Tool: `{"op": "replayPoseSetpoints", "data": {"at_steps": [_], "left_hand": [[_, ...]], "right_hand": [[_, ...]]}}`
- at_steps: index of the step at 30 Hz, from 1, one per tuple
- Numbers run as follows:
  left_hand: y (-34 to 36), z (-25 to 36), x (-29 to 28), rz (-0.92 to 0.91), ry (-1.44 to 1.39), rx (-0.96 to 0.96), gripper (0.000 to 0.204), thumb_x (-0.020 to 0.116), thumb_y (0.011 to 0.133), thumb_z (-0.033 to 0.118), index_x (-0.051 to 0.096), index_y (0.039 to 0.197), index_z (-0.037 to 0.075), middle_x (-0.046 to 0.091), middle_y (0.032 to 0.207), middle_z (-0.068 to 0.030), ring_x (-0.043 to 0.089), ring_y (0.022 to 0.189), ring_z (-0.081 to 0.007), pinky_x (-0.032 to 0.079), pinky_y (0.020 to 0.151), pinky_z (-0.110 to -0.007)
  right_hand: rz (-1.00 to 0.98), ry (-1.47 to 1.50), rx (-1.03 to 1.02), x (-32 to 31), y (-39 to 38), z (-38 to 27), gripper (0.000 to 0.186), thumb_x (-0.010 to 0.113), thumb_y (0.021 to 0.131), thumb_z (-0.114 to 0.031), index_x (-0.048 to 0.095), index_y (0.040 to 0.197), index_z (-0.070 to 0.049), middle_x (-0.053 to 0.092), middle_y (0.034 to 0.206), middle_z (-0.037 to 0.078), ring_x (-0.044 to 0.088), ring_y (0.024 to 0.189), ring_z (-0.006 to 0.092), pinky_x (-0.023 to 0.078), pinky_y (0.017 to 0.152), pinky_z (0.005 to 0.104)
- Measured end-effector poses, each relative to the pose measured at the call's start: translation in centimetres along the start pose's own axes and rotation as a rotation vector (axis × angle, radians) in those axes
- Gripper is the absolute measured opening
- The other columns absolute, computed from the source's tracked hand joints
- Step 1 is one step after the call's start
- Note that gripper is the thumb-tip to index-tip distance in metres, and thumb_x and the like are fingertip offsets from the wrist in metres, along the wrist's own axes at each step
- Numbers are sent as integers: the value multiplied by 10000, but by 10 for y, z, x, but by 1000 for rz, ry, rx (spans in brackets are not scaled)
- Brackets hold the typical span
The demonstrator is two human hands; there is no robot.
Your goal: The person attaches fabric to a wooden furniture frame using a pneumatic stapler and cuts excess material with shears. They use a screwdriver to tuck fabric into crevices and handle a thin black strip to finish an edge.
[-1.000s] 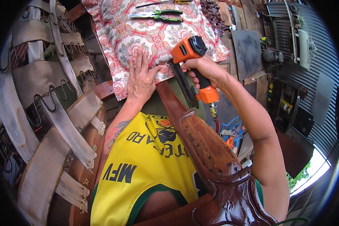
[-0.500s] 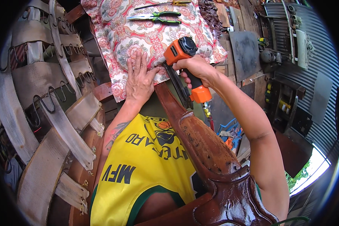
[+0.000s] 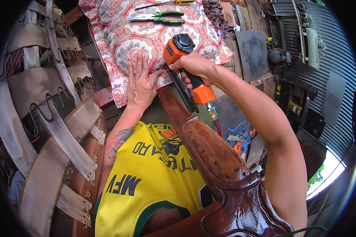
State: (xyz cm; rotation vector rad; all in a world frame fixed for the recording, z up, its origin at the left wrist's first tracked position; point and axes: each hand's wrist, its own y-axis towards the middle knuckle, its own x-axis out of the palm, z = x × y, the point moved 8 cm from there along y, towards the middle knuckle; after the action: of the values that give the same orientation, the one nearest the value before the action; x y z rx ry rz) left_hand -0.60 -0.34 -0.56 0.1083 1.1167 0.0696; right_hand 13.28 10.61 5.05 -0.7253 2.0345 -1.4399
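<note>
My left hand (image 3: 141, 85) lies flat with fingers stretched on the pink floral padded fabric (image 3: 114, 43), at its lower edge. Just right of it, my right hand (image 3: 195, 69) grips an orange-and-black staple gun (image 3: 203, 93), its nose at that fabric edge near my left thumb, with a red hose (image 3: 217, 125) hanging below. A carved reddish-brown wooden piece (image 3: 203, 140) runs from under the fabric toward me, over my yellow top. Green-handled pliers (image 3: 165, 19) and a screwdriver (image 3: 158, 5) lie higher on the fabric.
On the left stands a wooden frame (image 3: 83, 197) with woven straps (image 3: 47, 166) and wire springs. At right are wooden boards, a dark metal sheet (image 3: 252, 53), shelving with assorted items and a corrugated metal wall (image 3: 336, 79). A blue object (image 3: 241, 134) lies below the hose.
My right hand and the staple gun have shifted a little left along the fabric edge, toward my left hand, which stays spread on it. The whole view has shifted slightly.
</note>
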Motion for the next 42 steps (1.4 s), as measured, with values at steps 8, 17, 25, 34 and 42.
{"op": "replayPoseSetpoints", "data": {"at_steps": [8,17,25,34,42], "left_hand": [[2,0,1,-7,-17,2,350,745,977,133,840,1297,236,372,1759,-268,220,1699,-451,221,1351,-650],[-2,-3,3,21,-10,41,327,739,967,176,836,1277,211,405,1740,-277,194,1705,-460,169,1359,-675],[-3,-2,-3,29,-34,36,332,748,958,99,828,1265,198,413,1728,-279,240,1681,-493,242,1341,-664],[-3,-4,-8,111,-46,28,300,724,945,81,782,1240,103,463,1682,-295,279,1663,-504,260,1339,-659],[-4,-6,-13,79,-2,-18,269,754,944,165,799,1194,75,479,1669,-303,278,1668,-490,222,1353,-653]], "right_hand": [[23,-4,-3,2,-1,4,202,765,974,-168,631,892,-41,549,709,22,564,536,148,523,450,341],[118,171,-170,-40,-49,41,165,761,956,-146,652,1049,-63,561,664,10,562,494,131,516,437,347],[192,246,-183,-52,-66,84,143,745,950,-113,651,1049,-69,549,619,-1,559,474,128,511,440,345],[157,138,-180,-52,-69,91,258,762,957,-161,691,1178,-49,545,642,-3,567,490,123,519,468,346],[127,166,-162,-41,-69,100,153,768,954,-123,664,1044,-55,554,645,1,572,501,119,507,441,328]]}}
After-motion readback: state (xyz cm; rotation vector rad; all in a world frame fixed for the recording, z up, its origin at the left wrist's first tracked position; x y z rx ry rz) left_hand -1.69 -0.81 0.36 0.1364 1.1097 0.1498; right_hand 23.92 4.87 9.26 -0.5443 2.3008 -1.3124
